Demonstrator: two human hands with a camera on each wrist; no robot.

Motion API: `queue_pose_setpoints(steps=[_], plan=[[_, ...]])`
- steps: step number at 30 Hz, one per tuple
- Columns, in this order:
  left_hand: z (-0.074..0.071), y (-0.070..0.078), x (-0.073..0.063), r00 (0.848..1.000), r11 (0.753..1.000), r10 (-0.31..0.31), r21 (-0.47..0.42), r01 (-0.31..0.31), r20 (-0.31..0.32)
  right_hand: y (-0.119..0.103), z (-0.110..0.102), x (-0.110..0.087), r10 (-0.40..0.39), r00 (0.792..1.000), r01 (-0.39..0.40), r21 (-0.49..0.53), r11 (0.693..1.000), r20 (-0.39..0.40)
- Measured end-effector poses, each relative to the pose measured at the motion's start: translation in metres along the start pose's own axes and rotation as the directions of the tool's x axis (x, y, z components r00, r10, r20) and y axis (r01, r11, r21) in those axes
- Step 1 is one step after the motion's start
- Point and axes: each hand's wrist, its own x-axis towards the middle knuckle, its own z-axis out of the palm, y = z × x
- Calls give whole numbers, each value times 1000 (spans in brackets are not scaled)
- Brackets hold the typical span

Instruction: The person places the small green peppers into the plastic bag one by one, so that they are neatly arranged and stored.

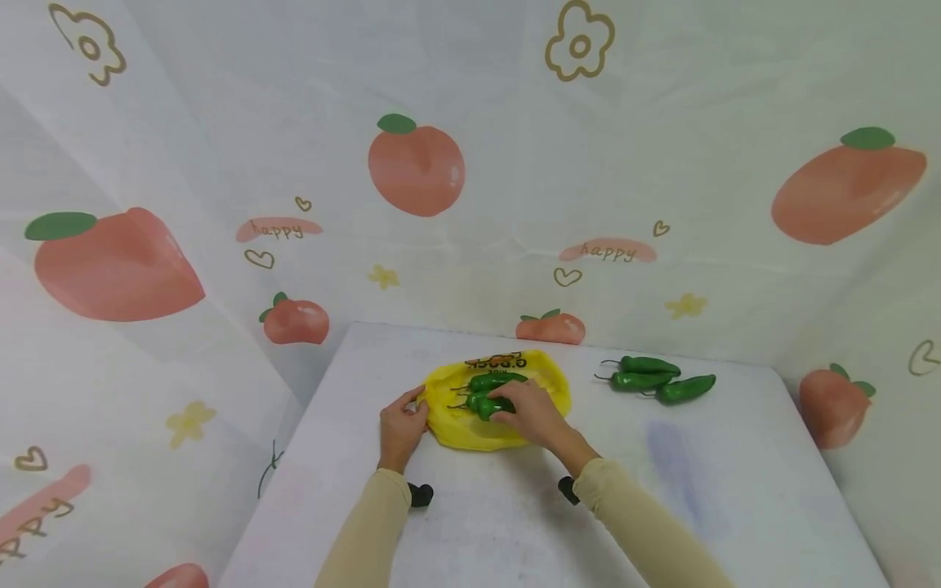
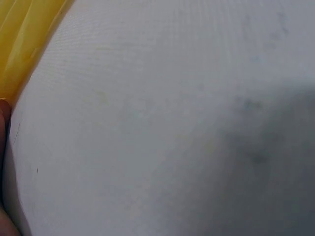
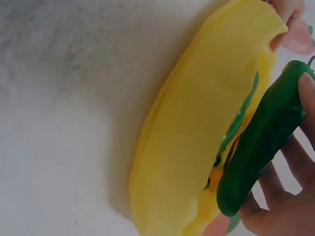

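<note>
A yellow bag (image 1: 470,438) with dark printed lettering lies spread open on the table. At its left edge my left hand (image 1: 402,426) pinches the rim; only a sliver of those fingers (image 2: 4,114) shows in the left wrist view. My right hand (image 1: 538,415) is over the bag's mouth and grips a green chili pepper (image 3: 266,140) between thumb and fingers. Beside that one, other green peppers (image 1: 494,380) with thin stems lie inside the bag. The bag's raised near side (image 3: 189,118) partly hides them in the right wrist view.
To the right of the bag, three green peppers (image 1: 641,380) lie together near the back of the white table (image 1: 735,482). A pale curtain (image 1: 470,278) printed with fruit and flowers stands behind the table and along its sides.
</note>
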Motion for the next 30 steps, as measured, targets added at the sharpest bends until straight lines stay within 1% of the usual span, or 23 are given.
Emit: queue_pose_setpoints(steps=[5, 10, 13, 20, 27, 30], plan=[[0, -1, 0, 1000, 1000, -13, -7, 13, -2, -4, 6, 4, 23, 1000, -23, 12, 1000, 15], [1, -2, 0, 1000, 1000, -7, -12, 7, 9, -5, 12, 6, 37, 999, -38, 12, 999, 15], [0, -1, 0, 1000, 1000, 1, -5, -1, 13, -4, 16, 8, 32, 999, -32, 8, 999, 17], [-1, -1, 0, 1000, 1000, 20, 23, -21, 18, -4, 22, 14, -23, 1000, 23, -25, 999, 19], [0, -2, 0, 998, 998, 55, 42, -55, 2, -4, 25, 18, -19, 999, 21, -68, 997, 35], [0, -1, 0, 998, 997, 61, 47, -61, 1, -5, 26, 19, -10, 999, 14, -90, 996, 42]])
